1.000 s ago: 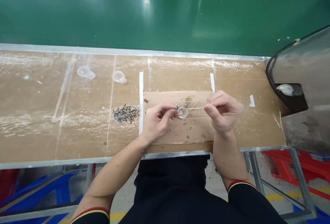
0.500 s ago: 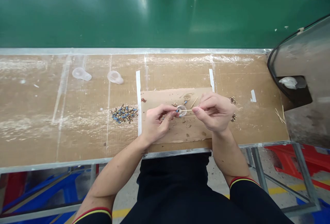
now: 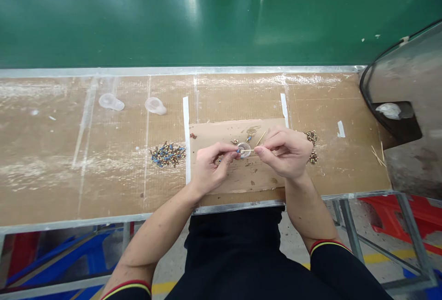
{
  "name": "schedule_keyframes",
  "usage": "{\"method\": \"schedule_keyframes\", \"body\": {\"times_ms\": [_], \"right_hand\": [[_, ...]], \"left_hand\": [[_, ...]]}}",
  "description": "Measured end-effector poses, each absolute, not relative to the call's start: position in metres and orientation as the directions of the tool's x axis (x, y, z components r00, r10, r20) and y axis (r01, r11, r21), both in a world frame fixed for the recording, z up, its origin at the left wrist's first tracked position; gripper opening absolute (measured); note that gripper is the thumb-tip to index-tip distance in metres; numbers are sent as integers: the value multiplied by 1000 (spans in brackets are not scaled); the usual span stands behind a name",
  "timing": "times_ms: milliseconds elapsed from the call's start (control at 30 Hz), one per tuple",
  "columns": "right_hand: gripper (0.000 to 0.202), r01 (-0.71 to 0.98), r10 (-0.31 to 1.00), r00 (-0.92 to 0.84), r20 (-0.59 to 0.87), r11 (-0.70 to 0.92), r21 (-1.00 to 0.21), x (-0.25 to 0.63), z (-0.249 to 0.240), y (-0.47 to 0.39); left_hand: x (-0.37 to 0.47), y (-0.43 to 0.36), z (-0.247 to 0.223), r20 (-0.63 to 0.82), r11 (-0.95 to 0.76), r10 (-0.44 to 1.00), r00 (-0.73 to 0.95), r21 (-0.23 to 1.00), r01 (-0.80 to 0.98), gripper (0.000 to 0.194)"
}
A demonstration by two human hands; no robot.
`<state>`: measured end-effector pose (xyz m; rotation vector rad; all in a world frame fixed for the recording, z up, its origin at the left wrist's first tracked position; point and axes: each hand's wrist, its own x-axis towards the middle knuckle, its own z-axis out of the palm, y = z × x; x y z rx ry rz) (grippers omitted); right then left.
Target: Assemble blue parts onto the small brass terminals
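My left hand (image 3: 214, 166) pinches a small blue-and-metal part (image 3: 238, 151) between thumb and forefinger. From the right, my right hand (image 3: 285, 152) grips a thin toothpick (image 3: 247, 150), whose tip meets that part. Beneath the toothpick sits a small clear round dish (image 3: 245, 147) on a sheet of brown cardboard (image 3: 221, 129). Another toothpick (image 3: 260, 138) lies on the sheet beside my right fingers. A few small metal parts rest behind the dish, one of them with a blue piece (image 3: 249, 138).
A pile of blue-and-brass parts (image 3: 168, 154) lies left of the sheet. More brass parts (image 3: 312, 147) are to the right, partly behind my right hand. Two translucent plastic cups (image 3: 111, 102) lie farther back. Several toothpicks (image 3: 378, 157) are near the right edge, by a metal housing (image 3: 407, 161).
My right hand has come slightly left with the toothpick, so its tip now touches the part in my left hand. The view has shifted a little.
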<state>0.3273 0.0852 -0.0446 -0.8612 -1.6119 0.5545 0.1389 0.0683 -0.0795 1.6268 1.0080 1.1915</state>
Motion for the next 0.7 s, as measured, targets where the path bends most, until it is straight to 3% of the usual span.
{"method": "schedule_keyframes", "body": {"times_ms": [467,600,700], "right_hand": [[19,205,779,-72,623,623,-755,328,-45,84],[22,177,769,-46,638,634,-753,337,-40,87],[26,249,764,-41,644,632,-734,348,-35,90]], "left_hand": [[139,68,-79,265,-294,938,225,950,105,9],[138,67,-80,226,-238,951,213,971,32,11],[138,67,-79,172,-165,963,206,985,-55,17]]}}
